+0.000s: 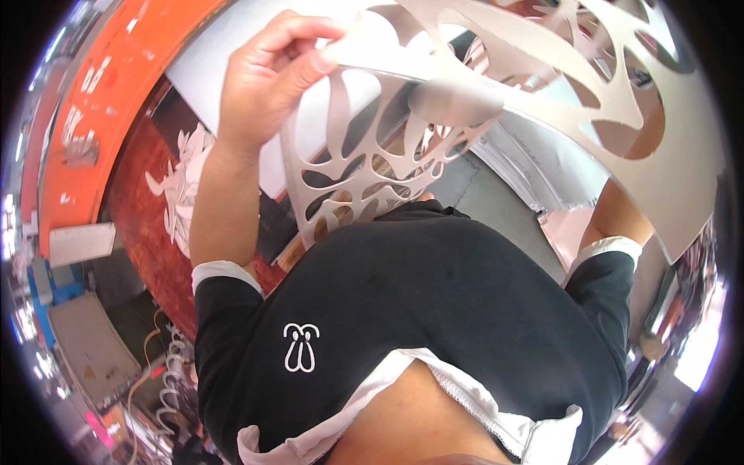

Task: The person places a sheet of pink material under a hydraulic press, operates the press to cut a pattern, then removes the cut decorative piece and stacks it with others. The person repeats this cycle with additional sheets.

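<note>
A large, thin, pale grey-beige sheet (674,186) with many rounded and leaf-shaped cut-outs is held up in front of my body. It bends over, and one part hangs down close to my shirt. My left hand (271,74) pinches its upper left edge between thumb and fingers. Over on the right, my right forearm (612,217) reaches up behind the sheet. Skin shows through one of the cut-outs there, but the fingers of that hand are hidden.
Pale curved offcuts (186,190) lie heaped on a reddish surface (143,225) at the left. An orange beam or panel (105,101) arcs along the upper left. White sheets (535,155) rest beyond the hanging part, above grey floor (504,201). A coiled hose (167,384) is lower left.
</note>
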`<state>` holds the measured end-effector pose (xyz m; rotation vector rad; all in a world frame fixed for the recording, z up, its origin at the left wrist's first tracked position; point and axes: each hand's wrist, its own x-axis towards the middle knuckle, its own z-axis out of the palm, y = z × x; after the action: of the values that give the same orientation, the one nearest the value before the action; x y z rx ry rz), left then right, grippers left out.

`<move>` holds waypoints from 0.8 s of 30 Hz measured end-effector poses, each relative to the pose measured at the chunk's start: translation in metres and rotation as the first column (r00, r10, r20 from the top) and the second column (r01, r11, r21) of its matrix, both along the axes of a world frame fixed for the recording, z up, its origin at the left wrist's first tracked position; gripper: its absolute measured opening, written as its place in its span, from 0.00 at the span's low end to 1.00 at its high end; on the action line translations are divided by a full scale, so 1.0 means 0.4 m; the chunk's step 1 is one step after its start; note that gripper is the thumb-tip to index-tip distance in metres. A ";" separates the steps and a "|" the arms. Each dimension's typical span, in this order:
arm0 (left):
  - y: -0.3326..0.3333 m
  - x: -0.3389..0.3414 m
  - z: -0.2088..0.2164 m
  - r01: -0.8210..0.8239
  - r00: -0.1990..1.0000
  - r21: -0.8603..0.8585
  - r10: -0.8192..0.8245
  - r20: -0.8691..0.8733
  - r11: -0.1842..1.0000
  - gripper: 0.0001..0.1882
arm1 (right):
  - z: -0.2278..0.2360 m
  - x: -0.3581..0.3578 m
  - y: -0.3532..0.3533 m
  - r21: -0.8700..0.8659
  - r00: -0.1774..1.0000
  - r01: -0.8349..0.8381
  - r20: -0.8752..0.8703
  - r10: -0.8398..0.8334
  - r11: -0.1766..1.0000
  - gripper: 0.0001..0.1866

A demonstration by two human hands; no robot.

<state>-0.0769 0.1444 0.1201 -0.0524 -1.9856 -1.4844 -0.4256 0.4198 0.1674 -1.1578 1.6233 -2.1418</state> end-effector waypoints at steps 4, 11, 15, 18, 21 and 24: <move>0.052 -0.078 0.003 0.191 0.978 0.114 -0.179 -0.107 0.975 0.13 | -0.002 0.054 0.142 -0.006 0.987 0.160 -0.002 -0.160 0.987 0.13; 0.116 -0.313 -0.067 0.394 0.915 0.274 -0.403 -0.025 0.877 0.13 | -0.044 0.114 0.350 -0.018 0.903 0.429 0.031 -0.429 0.903 0.12; 0.204 -0.493 -0.132 0.436 0.881 0.254 -0.467 0.077 0.863 0.11 | -0.109 0.128 0.434 0.022 0.817 0.570 0.089 -0.569 0.821 0.12; 0.317 -0.583 -0.179 0.521 0.842 0.042 -0.521 0.142 0.853 0.17 | -0.156 0.130 0.492 0.031 0.735 0.663 0.159 -0.659 0.748 0.12; 0.455 -0.609 -0.233 0.659 0.736 -0.386 -0.659 0.155 0.645 0.40 | -0.201 0.137 0.527 0.035 0.637 0.749 0.239 -0.733 0.662 0.12; 0.617 -0.631 -0.305 0.688 0.594 -0.608 -0.789 0.159 0.395 0.46 | -0.239 0.131 0.520 0.009 0.504 0.836 0.385 -0.773 0.549 0.11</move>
<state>-0.3294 0.3911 -0.0020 -1.5098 -2.3436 -1.1067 -0.3734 0.6277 0.0717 0.1279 2.0578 -2.8461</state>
